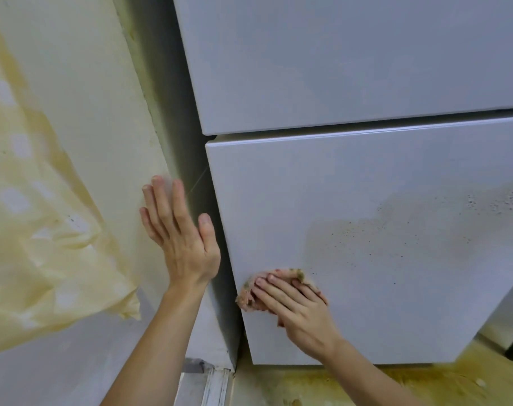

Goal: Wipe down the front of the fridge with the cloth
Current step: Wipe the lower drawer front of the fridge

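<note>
One flat right hand (pixel 296 303) presses the cloth (pixel 248 292) against the fridge (pixel 366 194).

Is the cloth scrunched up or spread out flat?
Scrunched up. The cloth is a small crumpled wad, pressed against the lower fridge door under the right hand.
</note>
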`<state>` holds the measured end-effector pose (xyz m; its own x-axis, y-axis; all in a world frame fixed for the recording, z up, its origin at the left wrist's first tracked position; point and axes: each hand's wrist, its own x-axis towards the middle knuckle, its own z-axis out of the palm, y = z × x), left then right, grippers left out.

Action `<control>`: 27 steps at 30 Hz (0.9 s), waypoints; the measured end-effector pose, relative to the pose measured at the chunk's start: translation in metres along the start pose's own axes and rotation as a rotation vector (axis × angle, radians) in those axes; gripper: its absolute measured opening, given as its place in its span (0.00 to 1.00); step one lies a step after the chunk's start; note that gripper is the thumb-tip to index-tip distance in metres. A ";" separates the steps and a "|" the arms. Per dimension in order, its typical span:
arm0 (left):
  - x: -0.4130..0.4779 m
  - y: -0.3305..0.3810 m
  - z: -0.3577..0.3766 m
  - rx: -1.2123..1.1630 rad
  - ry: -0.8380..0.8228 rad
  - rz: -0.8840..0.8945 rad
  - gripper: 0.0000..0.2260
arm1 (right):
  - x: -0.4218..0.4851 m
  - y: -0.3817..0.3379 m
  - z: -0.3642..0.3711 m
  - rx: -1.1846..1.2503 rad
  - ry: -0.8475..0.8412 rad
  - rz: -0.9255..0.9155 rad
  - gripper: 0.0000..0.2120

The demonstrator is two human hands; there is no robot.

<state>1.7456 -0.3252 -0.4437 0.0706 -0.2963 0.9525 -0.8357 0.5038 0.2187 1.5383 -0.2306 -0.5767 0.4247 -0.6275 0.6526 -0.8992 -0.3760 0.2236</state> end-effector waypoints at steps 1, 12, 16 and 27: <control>0.000 -0.001 0.000 -0.002 -0.001 -0.012 0.28 | 0.008 0.002 -0.007 0.027 0.059 0.020 0.38; 0.003 0.009 0.000 -0.071 -0.048 0.028 0.31 | 0.132 0.039 -0.104 0.008 0.697 0.337 0.21; 0.002 0.017 0.006 -0.054 -0.024 0.041 0.30 | 0.077 0.026 -0.047 -0.068 0.579 0.241 0.29; -0.004 0.032 0.006 -0.097 -0.049 0.165 0.27 | -0.006 0.022 -0.007 -0.093 0.196 0.130 0.44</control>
<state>1.7156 -0.3133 -0.4416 -0.0919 -0.2409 0.9662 -0.7768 0.6244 0.0817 1.5156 -0.2305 -0.5704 0.2846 -0.5185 0.8063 -0.9545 -0.2310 0.1884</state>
